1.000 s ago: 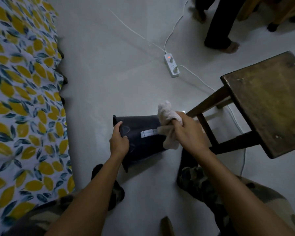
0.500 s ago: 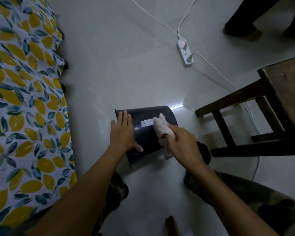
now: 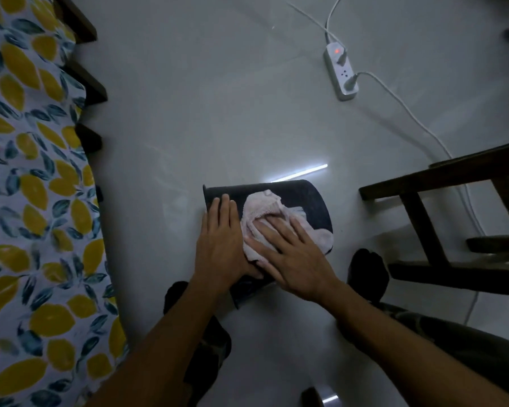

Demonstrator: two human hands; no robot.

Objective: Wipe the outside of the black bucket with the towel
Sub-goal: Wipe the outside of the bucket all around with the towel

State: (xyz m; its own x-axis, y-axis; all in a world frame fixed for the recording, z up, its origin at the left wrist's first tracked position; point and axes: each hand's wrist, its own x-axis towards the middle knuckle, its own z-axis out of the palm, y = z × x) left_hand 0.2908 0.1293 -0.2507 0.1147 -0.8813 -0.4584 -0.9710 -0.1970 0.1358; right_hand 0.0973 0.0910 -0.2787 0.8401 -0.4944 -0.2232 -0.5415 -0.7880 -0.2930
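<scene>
The black bucket (image 3: 303, 198) lies on its side on the pale floor, rim toward the left. A pale pink towel (image 3: 262, 207) is spread over its upper side. My right hand (image 3: 291, 254) lies flat on the towel with fingers spread, pressing it against the bucket wall. My left hand (image 3: 221, 245) rests flat on the bucket near the rim, fingers together, steadying it, right beside the towel. Much of the bucket's near side is hidden under both hands.
A bed with a lemon-print sheet (image 3: 27, 201) fills the left side. A dark wooden stool (image 3: 453, 218) stands at the right. A white power strip (image 3: 340, 71) with cables lies on the floor behind. My feet in dark socks (image 3: 368, 271) flank the bucket.
My right hand has flattened and spread the towel over the bucket, sliding left toward my left hand. The left hand stays flat near the rim. The camera has tilted further down.
</scene>
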